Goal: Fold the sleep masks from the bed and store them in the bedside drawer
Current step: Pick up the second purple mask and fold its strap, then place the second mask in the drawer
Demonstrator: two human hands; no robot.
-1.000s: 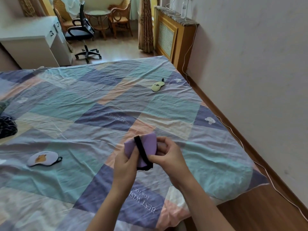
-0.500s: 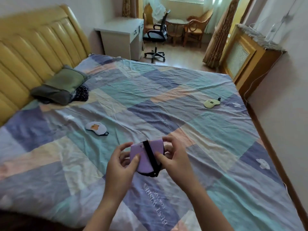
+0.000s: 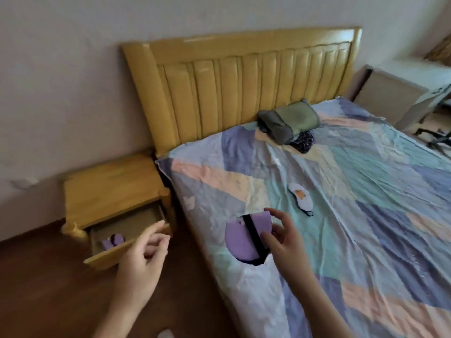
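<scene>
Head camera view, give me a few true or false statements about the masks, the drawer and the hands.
1. The right hand holds the folded purple sleep mask. True.
2. The bedside drawer is closed. False: it stands pulled open.
3. The drawer is empty. False: a purple item lies inside.
4. A white sleep mask lies on the bed. True.
5. The left hand grips the purple mask too. False: it holds nothing.
</scene>
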